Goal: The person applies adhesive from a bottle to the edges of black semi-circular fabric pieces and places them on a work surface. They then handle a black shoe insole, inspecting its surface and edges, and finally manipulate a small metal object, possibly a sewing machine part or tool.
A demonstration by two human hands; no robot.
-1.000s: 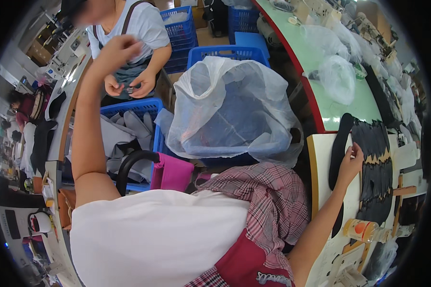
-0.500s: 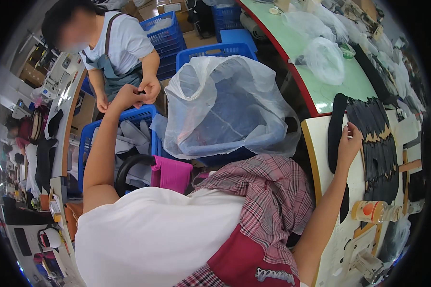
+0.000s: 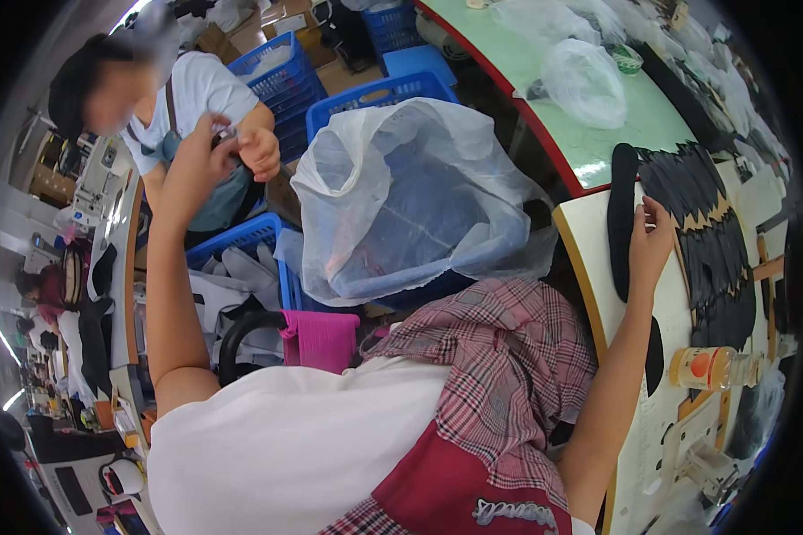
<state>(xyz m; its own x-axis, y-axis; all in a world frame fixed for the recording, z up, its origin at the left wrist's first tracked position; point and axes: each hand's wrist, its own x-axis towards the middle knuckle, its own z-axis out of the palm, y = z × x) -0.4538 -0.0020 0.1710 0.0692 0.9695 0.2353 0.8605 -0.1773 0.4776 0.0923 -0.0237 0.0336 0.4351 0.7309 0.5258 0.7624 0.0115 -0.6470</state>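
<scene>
My left hand (image 3: 201,160) is raised at the far left, in front of a co-worker's chest, its fingers closed on a small dark thing (image 3: 224,138) too small to name. Close beside it is the co-worker's hand (image 3: 260,153), fingers curled and apart from mine. Over the white table at the right is my right hand (image 3: 654,236), loosely curled, with nothing visible in it. Its fingertips are by a long black fabric piece (image 3: 621,214). Rows of black fabric pieces (image 3: 687,192) lie just beyond that hand.
A blue crate lined with a clear plastic bag (image 3: 410,205) stands ahead. Left of it is a blue basket (image 3: 263,230) of grey and white pieces. A bottle (image 3: 703,367) lies on the white table (image 3: 589,245). A green table (image 3: 517,53) with plastic bags stands beyond.
My left hand has drawn apart from the co-worker's hand and moved up and left. The co-worker has leaned left. My right hand stays by the black piece.
</scene>
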